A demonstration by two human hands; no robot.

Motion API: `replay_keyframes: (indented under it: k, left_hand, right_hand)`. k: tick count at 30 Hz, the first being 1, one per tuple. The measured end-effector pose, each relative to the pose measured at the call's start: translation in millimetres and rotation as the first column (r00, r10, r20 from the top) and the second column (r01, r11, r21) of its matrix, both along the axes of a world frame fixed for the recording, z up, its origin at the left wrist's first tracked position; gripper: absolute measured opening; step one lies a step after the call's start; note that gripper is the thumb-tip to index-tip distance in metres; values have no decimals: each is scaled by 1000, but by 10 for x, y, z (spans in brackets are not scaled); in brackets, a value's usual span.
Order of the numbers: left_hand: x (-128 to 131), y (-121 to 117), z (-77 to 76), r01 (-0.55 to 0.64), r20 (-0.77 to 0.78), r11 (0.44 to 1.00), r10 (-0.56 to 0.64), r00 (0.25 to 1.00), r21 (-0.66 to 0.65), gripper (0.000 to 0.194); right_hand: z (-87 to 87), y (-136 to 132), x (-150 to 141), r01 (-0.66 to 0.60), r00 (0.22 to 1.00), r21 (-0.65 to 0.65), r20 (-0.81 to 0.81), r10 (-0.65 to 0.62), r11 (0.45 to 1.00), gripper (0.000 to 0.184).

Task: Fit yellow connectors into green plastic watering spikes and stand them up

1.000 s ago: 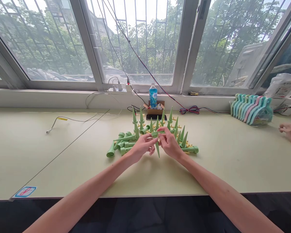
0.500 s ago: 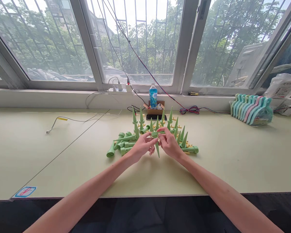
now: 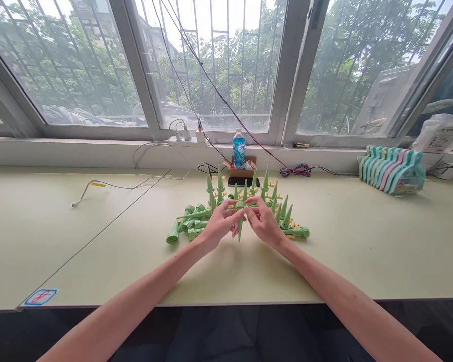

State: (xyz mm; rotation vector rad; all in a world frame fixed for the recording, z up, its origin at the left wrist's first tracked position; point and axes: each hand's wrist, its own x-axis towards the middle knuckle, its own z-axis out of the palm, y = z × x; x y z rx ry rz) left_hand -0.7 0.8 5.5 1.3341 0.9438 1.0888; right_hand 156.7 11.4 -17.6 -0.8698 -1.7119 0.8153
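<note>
Between my hands is a green plastic watering spike [image 3: 240, 226], its pointed end downward and its ribbed collar on top. My left hand [image 3: 222, 221] is closed around it from the left, fingers at the collar. My right hand [image 3: 263, 219] is closed at the collar from the right; its fingertips meet the spike, and any small part between them is hidden. Several loose green spikes [image 3: 196, 215] lie left of my left hand. Upright spikes [image 3: 265, 183] stand behind and right of my hands, among small yellow valve pieces [image 3: 280, 196].
At the back stand a blue-labelled bottle [image 3: 238, 148] and a small cardboard box [image 3: 253, 162], with a dark phone [image 3: 240, 181] before them. Bundled cable [image 3: 297, 171] lies by the sill. Pastel plastic pieces [image 3: 392, 170] stand in a row at right. A white cable [image 3: 83, 193] lies left.
The held spike has shifted slightly left and its tip has swung left, so it hangs nearly straight down. My fingers have moved around its collar; the other things stay put.
</note>
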Motion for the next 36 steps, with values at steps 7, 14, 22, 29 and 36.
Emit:
replay_keyframes:
  k: [7, 14, 22, 29, 36]
  left_hand:
    - [3, -3, 11, -31, 8, 999, 31, 999, -18, 54]
    - [1, -17, 39, -22, 40, 1000, 23, 999, -19, 54]
    - [-16, -21, 43, 8, 53, 999, -10, 999, 34, 43]
    - [-11, -13, 29, 42, -4, 997, -42, 999, 69, 38]
    - [1, -11, -40, 68, -118, 970, -41, 992, 232, 40]
  right_hand:
    - [9, -7, -2, 10, 1000, 5, -17, -10, 1000, 25]
    - [9, -15, -1, 13, 1000, 40, 15, -14, 999, 22]
    - [20, -16, 12, 34, 999, 48, 38, -35, 998, 23]
    - [8, -6, 11, 55, 997, 55, 44, -57, 997, 24]
    - [38, -21, 8, 63, 996, 62, 61, -66, 996, 25]
